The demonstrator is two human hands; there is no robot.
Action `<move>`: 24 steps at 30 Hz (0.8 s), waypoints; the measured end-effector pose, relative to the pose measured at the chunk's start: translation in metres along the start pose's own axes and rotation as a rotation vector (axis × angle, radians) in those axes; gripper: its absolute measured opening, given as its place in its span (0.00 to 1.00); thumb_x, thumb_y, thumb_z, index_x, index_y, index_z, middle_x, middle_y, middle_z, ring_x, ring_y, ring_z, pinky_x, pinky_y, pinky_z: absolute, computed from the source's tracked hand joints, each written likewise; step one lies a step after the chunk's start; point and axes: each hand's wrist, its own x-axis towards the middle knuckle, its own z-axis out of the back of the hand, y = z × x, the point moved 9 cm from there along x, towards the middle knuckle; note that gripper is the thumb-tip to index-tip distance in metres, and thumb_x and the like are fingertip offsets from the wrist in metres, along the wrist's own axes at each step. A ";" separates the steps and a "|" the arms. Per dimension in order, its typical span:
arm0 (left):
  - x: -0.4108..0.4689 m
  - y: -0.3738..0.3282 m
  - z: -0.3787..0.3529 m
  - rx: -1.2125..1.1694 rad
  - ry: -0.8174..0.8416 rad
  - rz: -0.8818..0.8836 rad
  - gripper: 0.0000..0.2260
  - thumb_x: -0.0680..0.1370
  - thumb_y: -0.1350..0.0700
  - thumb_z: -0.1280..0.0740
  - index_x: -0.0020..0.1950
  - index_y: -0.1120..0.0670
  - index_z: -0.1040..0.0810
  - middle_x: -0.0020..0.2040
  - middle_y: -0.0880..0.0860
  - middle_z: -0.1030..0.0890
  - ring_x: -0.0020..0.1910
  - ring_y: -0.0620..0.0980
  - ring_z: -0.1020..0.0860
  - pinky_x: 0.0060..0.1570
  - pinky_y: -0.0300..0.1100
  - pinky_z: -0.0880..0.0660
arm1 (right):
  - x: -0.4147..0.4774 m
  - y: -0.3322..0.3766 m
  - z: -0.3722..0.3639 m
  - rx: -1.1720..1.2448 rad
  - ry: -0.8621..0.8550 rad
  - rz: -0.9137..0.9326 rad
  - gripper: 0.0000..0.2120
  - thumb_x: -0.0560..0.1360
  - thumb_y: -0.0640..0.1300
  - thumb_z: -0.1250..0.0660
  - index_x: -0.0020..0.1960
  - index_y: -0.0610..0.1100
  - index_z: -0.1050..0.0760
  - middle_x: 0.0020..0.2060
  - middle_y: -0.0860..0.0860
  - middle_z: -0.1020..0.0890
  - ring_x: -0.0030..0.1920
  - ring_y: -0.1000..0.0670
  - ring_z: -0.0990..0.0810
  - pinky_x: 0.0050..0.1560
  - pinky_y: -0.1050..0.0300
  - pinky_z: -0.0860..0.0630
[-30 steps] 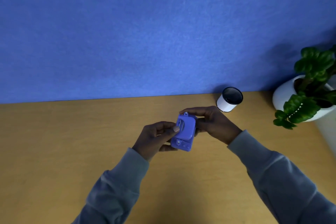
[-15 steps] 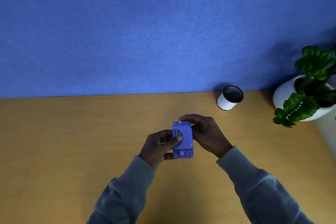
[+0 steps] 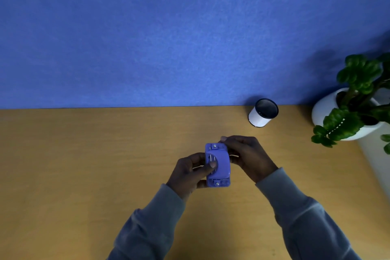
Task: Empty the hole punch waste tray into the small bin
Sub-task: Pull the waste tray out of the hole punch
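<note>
Your wooden desk (image 3: pixel 84 175) fills the lower half of the frame.
You have a small white bin (image 3: pixel 261 115) standing upright at its far edge, right of centre, and a white plant pot (image 3: pixel 329 112) at the right edge.

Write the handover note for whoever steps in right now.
Left hand: grips the purple hole punch, thumb across its upturned face.
Right hand: grips the punch's far right side.
Punch is held over the desk, near the middle.
Small bin: upright at the desk's back edge, off to the right.
Done: punch picked up.
Left: open the tray, tip it into the bin.
</note>
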 end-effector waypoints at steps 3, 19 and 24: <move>-0.002 0.000 0.001 -0.004 0.020 0.002 0.10 0.74 0.56 0.27 0.54 0.55 0.16 0.51 0.55 0.15 0.51 0.55 0.16 0.52 0.61 0.19 | 0.001 -0.008 -0.001 0.087 0.014 -0.106 0.08 0.76 0.40 0.28 0.42 0.38 0.14 0.35 0.44 0.18 0.38 0.47 0.20 0.45 0.51 0.23; -0.008 -0.003 0.008 -0.027 0.003 0.013 0.09 0.75 0.60 0.28 0.54 0.59 0.16 0.49 0.56 0.15 0.49 0.55 0.16 0.48 0.55 0.18 | 0.008 -0.017 -0.026 0.064 0.251 -0.281 0.10 0.75 0.49 0.27 0.43 0.42 0.19 0.39 0.45 0.21 0.40 0.47 0.23 0.48 0.51 0.26; -0.008 -0.008 -0.001 0.043 0.038 0.009 0.09 0.76 0.58 0.28 0.56 0.58 0.16 0.50 0.56 0.14 0.52 0.57 0.16 0.53 0.60 0.19 | 0.013 0.005 -0.044 -0.146 0.390 -0.330 0.10 0.75 0.44 0.28 0.38 0.40 0.18 0.34 0.46 0.18 0.34 0.49 0.20 0.42 0.56 0.22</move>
